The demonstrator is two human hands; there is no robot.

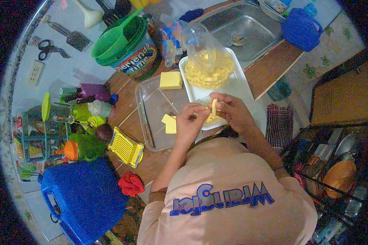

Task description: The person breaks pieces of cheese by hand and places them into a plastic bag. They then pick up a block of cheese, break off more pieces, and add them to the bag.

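Observation:
My right hand (pixel 230 109) pinches a pale yellow strip (pixel 214 108), which looks like cheese, over the near end of a white tray (pixel 243 87). Beside it, my left hand (pixel 193 118) is closed, its fingertips together close to the strip; what they hold is too small to make out. A clear plastic bag (pixel 202 51) of yellow pieces (pixel 210 73) rests on the tray. Left of the tray, a clear plastic container (pixel 153 110) has a yellow block (pixel 171 80) at its far end and smaller yellow slabs (pixel 170 123) near my left wrist.
A yellow wire slicer (pixel 126 147) and a red cloth (pixel 131 183) lie to the left. Behind are a labelled bucket (pixel 137 55) with a green strainer (pixel 112 41) and a metal sink (pixel 237 24). A blue jug (pixel 84 200) stands at lower left.

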